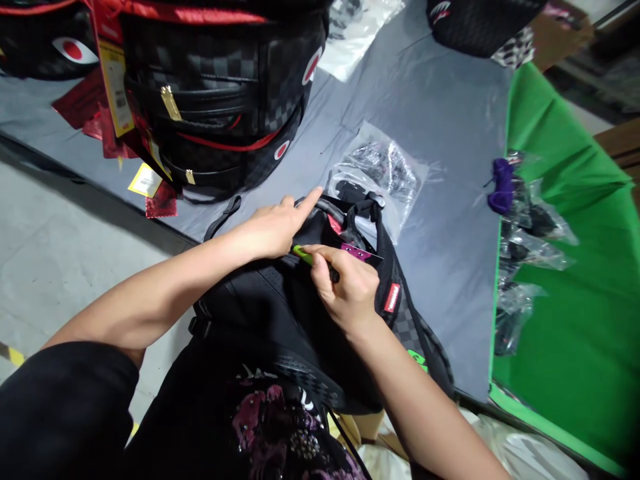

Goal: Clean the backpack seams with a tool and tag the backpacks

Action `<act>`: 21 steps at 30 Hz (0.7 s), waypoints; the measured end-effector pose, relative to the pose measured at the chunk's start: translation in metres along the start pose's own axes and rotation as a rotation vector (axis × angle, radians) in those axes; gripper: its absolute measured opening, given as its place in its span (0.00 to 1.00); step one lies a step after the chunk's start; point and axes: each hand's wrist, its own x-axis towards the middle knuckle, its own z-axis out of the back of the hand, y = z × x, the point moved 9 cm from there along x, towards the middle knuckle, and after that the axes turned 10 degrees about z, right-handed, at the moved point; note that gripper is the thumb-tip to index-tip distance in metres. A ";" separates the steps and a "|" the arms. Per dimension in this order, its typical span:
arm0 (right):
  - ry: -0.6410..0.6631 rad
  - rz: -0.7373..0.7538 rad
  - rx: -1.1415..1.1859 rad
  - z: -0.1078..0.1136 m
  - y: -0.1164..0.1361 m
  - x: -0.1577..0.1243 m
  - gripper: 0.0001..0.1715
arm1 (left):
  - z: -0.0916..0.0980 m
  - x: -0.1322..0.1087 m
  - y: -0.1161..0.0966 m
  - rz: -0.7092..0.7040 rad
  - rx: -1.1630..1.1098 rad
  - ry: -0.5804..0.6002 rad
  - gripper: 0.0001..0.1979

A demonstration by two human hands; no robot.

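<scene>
A black backpack (260, 300) with a red label lies at the table's near edge, against my body. My left hand (275, 230) grips its top beside the carry handle (327, 205), index finger stretched out and the other fingers partly hidden. My right hand (345, 280) is closed round a small lime-green tool (303, 254), its tip close to my left fingers; most of the tool is hidden, so I cannot tell its kind. A dark card with a pink print (361, 253) sticks out behind my right hand at the backpack's top.
A stack of black checkered bags (210, 100) with hanging tags (116, 87) stands at the left on the grey table (440, 133). A clear plastic bag (380, 167) lies beyond the backpack. Several small wrapped items (535, 220) lie on green cloth (590, 300) at the right.
</scene>
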 end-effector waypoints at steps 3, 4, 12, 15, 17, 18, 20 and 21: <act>-0.004 -0.026 -0.015 -0.004 -0.003 -0.001 0.11 | 0.000 0.000 0.000 0.001 0.008 -0.004 0.48; -0.010 -0.025 -0.013 -0.006 -0.003 0.000 0.11 | 0.000 0.000 0.000 0.003 0.012 -0.003 0.48; -0.126 -0.063 -0.139 0.068 0.007 0.002 0.10 | 0.003 -0.003 -0.001 0.002 -0.012 0.006 0.48; -0.231 -0.088 -0.277 0.116 0.006 -0.003 0.15 | 0.003 -0.002 -0.002 -0.009 -0.002 -0.007 0.48; -0.067 -0.104 -0.408 0.109 -0.004 -0.003 0.15 | 0.004 -0.002 -0.002 -0.009 0.015 -0.018 0.48; 0.067 -0.127 -0.469 0.096 -0.014 -0.003 0.14 | 0.004 -0.002 -0.002 -0.006 0.022 -0.024 0.48; 0.309 -0.173 -0.563 0.068 -0.033 -0.006 0.12 | 0.005 -0.004 -0.001 0.006 0.031 -0.029 0.47; 0.392 -0.190 -0.592 0.057 -0.040 -0.008 0.12 | 0.005 -0.005 -0.001 0.012 0.033 -0.030 0.47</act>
